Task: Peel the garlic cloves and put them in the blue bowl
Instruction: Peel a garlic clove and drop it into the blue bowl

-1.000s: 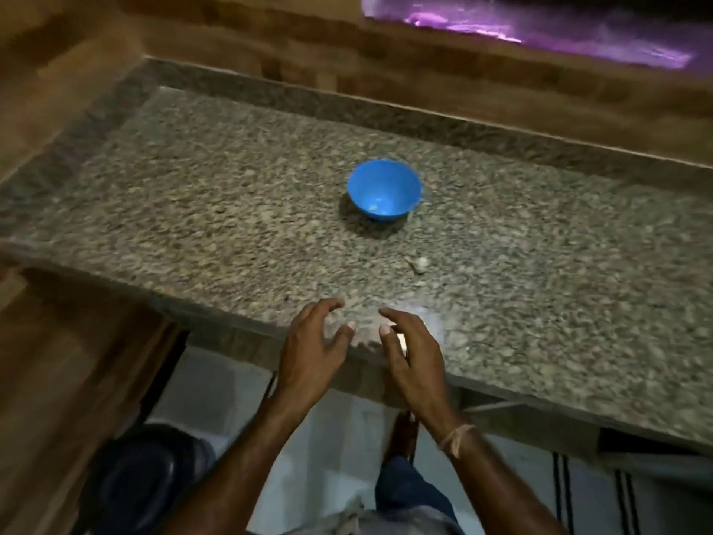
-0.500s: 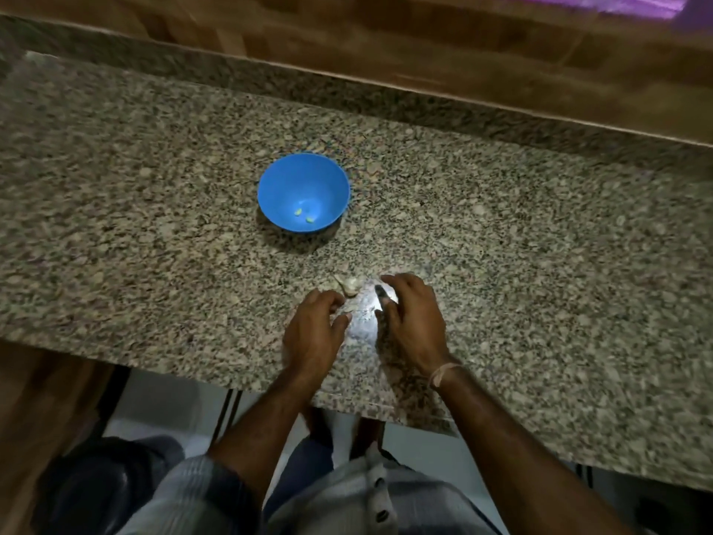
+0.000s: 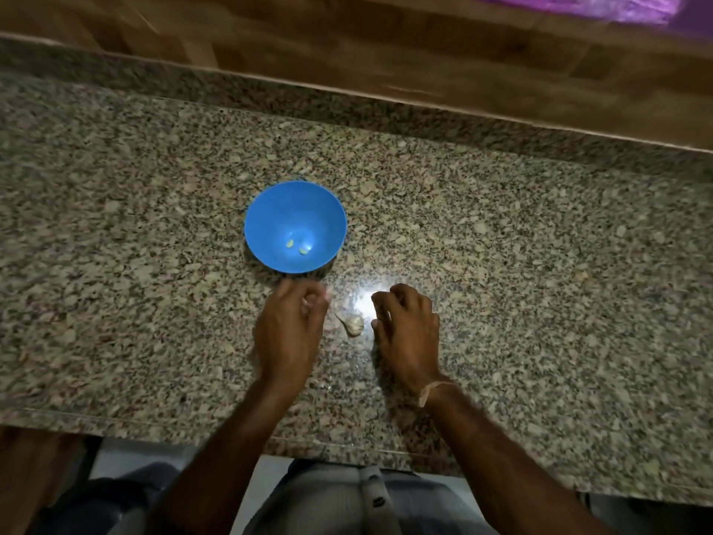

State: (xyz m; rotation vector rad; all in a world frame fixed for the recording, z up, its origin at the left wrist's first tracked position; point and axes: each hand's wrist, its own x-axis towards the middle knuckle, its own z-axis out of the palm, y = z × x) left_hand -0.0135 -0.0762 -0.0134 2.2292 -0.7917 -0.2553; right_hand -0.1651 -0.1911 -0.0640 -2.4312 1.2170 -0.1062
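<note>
The garlic piece (image 3: 353, 324), with its papery skin on as far as the view shows, lies on the counter (image 3: 540, 264) in the gap between the two sets of fingertips. It is just beside the left ones and near the right ones, and neither touches it.

Just beyond the left fingers stands the blue bowl (image 3: 270, 210), its near wall close ahead of the knuckles. Two peeled cloves (image 3: 289, 244) lie side by side in its bottom.

The left hand (image 3: 289, 330) has its fingers curled in with the thumb drawn against them. They are blurred, so I cannot tell whether they pinch anything small. The right hand (image 3: 409, 326) has its fingers loosely curled, tips pointing down at the counter, and holds nothing.

I judge the task begun but not finished. Two cloves are in the bowl, and the piece between the fingers has yet to be picked up, stripped and dropped in. No other garlic shows on the counter.
</note>
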